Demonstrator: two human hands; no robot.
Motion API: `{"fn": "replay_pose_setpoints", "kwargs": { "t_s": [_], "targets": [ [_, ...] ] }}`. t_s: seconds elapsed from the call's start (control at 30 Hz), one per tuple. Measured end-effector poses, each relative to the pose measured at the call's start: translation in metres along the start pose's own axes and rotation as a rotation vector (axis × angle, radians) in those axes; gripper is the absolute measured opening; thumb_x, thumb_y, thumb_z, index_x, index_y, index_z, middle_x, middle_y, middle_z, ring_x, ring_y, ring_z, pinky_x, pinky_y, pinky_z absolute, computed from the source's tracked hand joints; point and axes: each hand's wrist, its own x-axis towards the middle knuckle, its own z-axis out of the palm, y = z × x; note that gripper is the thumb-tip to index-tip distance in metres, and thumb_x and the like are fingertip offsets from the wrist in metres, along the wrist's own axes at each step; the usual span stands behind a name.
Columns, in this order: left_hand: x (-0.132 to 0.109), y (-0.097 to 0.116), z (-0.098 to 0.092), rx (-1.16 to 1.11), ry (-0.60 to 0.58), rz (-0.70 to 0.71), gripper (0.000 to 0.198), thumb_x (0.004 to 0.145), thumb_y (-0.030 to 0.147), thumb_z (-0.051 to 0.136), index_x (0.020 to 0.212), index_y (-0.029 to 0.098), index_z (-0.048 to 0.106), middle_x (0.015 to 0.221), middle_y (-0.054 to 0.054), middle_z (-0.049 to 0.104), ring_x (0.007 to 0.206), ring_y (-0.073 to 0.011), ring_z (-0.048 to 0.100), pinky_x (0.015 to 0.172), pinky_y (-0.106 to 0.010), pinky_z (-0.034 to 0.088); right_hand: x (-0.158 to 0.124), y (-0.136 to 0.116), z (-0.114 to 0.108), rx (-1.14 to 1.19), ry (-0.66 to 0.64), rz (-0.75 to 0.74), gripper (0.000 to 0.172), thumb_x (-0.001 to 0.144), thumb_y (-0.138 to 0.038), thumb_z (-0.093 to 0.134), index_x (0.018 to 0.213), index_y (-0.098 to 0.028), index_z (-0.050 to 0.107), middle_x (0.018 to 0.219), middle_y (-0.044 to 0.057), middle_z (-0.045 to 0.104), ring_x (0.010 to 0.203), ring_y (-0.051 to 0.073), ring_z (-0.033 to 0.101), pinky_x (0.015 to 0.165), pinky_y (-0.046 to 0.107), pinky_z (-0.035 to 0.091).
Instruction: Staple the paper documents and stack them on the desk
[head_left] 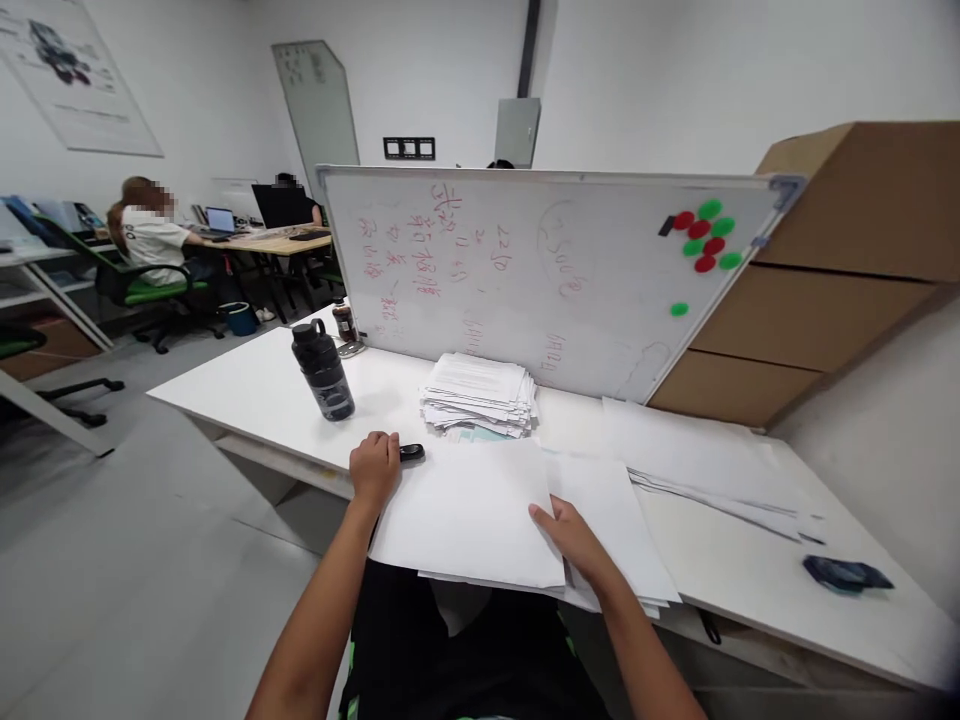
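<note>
My left hand [375, 468] is closed in a fist at the left edge of a white sheet of paper [469, 515]. A rounded black end of a slim tool [412, 453] sticks out of this fist; the rest of it is hidden, so its kind does not show. My right hand [574, 537] pinches the sheet's right edge, thumb on top and fingers underneath. More white sheets [611, 515] lie under and to the right of it, jutting over the table's front edge. Just behind stands a thick stack of printed papers [480, 390].
A black water bottle [322, 370] stands left on the white table [247, 385]. A whiteboard [465, 260] with magnets leans against cardboard boxes [832, 300]. Large sheets [697, 460] and a dark phone-like object [847, 574] lie right. Two people sit at desks far left.
</note>
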Motion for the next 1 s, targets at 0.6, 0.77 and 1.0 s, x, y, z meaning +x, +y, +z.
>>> {"fn": "replay_pose_setpoints", "kwargs": {
  "t_s": [0.6, 0.77, 1.0],
  "targets": [
    [0.023, -0.018, 0.013, 0.057, -0.015, 0.017, 0.050, 0.101, 0.041, 0.028, 0.078, 0.019, 0.066, 0.091, -0.010, 0.068, 0.088, -0.0228, 0.060, 0.069, -0.032, 0.035, -0.039, -0.002, -0.045, -0.034, 0.386, 0.154, 0.045, 0.079, -0.054, 0.066, 0.102, -0.016, 0.073, 0.105, 0.013, 0.077, 0.103, 0.036, 0.070, 0.088, 0.045, 0.055],
    [0.023, -0.018, 0.012, 0.030, -0.016, 0.003, 0.051, 0.101, 0.041, 0.026, 0.076, 0.020, 0.065, 0.090, -0.011, 0.067, 0.090, -0.0234, 0.059, 0.071, -0.033, 0.035, -0.038, -0.008, -0.061, -0.088, 0.312, 0.187, 0.046, 0.083, -0.054, 0.061, 0.108, -0.017, 0.070, 0.102, 0.011, 0.077, 0.098, 0.035, 0.071, 0.084, 0.044, 0.055],
    [0.023, -0.019, 0.014, 0.040, 0.011, 0.024, 0.050, 0.102, 0.041, 0.025, 0.076, 0.020, 0.062, 0.089, -0.010, 0.066, 0.089, -0.0225, 0.059, 0.070, -0.033, 0.033, -0.026, -0.012, -0.080, -0.702, 0.370, 0.082, 0.038, 0.093, -0.044, 0.045, 0.114, -0.021, 0.067, 0.112, 0.013, 0.072, 0.106, 0.034, 0.065, 0.091, 0.044, 0.050]
  ]
}}
